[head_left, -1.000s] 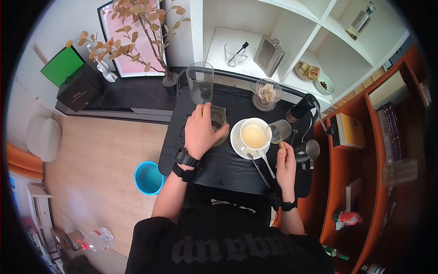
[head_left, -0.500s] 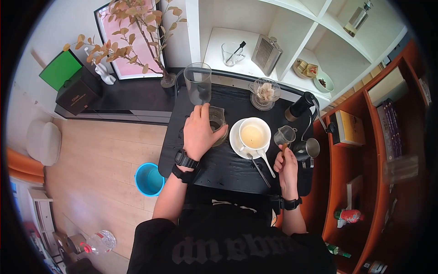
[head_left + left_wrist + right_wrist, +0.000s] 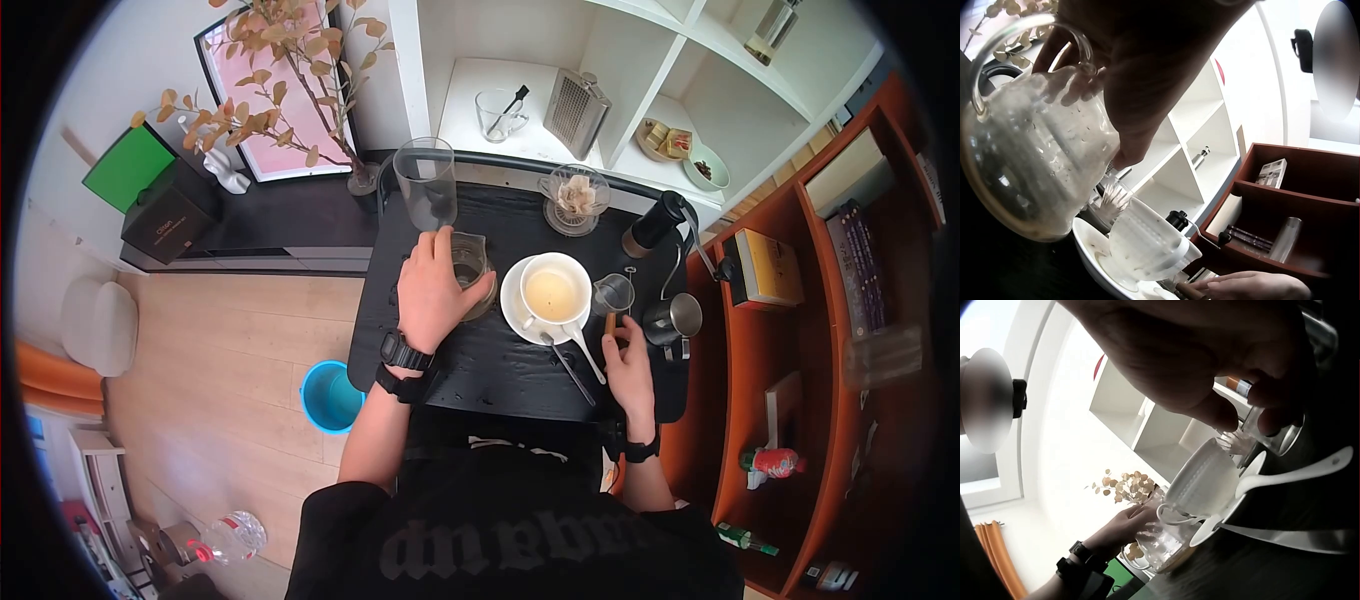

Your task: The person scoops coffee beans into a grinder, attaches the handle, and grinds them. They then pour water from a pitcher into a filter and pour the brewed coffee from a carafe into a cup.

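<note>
My left hand (image 3: pixel 432 295) grips a glass pitcher (image 3: pixel 1041 150) near its neck; the pitcher has a looped glass handle and stands on the black table. My right hand (image 3: pixel 630 370) is beside the wooden handle of a small glass cup (image 3: pixel 614 294), its thumb and fingers apart in the right wrist view. Between the hands, a white cup (image 3: pixel 568 275) of pale yellowish liquid sits on a white saucer (image 3: pixel 512 318). A white spoon (image 3: pixel 590 358) and a metal spoon (image 3: pixel 572 375) lean at the saucer's near side.
Behind the pitcher is a tall clear glass cylinder (image 3: pixel 425 185). A glass dripper with a paper filter (image 3: pixel 577 200) stands at the back, with a black grinder (image 3: pixel 655 225) and steel pitcher (image 3: pixel 673 318) at the right. A blue bucket (image 3: pixel 333 397) is on the floor.
My right hand has moved the small glass cup from beside the white cup's rim down to the table on the right, and its fingers have loosened. My left hand stays on the pitcher.
</note>
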`<state>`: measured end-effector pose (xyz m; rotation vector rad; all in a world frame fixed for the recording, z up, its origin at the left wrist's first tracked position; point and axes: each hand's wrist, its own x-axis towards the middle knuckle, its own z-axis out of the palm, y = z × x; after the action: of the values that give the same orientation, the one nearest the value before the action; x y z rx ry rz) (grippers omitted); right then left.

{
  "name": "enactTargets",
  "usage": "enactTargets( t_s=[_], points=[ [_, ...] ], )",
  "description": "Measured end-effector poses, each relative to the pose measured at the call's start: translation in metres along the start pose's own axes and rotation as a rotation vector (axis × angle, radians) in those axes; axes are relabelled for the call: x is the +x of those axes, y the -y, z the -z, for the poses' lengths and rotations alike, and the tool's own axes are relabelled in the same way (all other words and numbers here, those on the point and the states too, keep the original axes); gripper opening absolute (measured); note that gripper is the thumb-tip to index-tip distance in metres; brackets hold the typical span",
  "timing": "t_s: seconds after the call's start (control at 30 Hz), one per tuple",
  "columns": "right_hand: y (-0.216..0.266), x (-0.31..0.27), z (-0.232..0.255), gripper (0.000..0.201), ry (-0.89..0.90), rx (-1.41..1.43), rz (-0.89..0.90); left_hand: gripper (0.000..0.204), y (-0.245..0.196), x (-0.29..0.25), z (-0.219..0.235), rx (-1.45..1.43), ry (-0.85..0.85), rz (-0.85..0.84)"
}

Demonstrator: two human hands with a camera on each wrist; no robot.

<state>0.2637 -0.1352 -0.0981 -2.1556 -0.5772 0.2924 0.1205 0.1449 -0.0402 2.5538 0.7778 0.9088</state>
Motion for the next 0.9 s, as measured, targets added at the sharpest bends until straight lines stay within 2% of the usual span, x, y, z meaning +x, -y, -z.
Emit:
enactTargets(
  t_s=[0.13,0.23,0.33,0.37,0.43,0.5,0.57,0.67,0.77,0.9],
  points=[
    [0.055,-0.003,0.022,0.048,-0.161,-0.044,0.069,0.071,0.0,0.0,0.0,-0.005,-0.004,0.002],
    [0.073,0.02,0.029,0.043,-0.143,0.029,0.22,0.079,-0.001,0.001,0.004,-0.009,0.03,0.005],
    [0.104,0.055,0.036,0.028,-0.095,0.1,0.385,0.091,-0.003,0.001,0.01,-0.07,0.088,0.024],
    [0.115,0.071,0.038,0.025,-0.065,0.123,0.44,0.093,-0.005,0.001,0.014,-0.049,0.053,-0.03],
    [0.141,0.11,0.045,0.025,0.072,0.172,0.415,0.098,-0.011,0.0,0.027,-0.005,-0.015,-0.139],
    [0.158,0.155,0.042,0.034,0.027,0.046,0.582,0.095,-0.025,-0.004,0.045,-0.038,-0.058,-0.205],
    [0.167,0.19,0.033,0.058,0.139,-0.19,0.547,0.091,-0.036,-0.014,0.063,-0.093,-0.082,-0.243],
    [0.164,0.206,0.006,0.09,0.187,-0.582,0.548,0.081,-0.045,-0.031,0.087,-0.223,-0.094,-0.234],
    [0.147,0.22,-0.011,0.109,0.255,-0.678,0.54,0.077,-0.041,-0.047,0.104,-0.253,-0.131,-0.175],
    [0.127,0.23,-0.022,0.107,0.253,-0.647,0.548,0.071,-0.023,-0.068,0.113,-0.311,-0.14,-0.091]
  ],
)
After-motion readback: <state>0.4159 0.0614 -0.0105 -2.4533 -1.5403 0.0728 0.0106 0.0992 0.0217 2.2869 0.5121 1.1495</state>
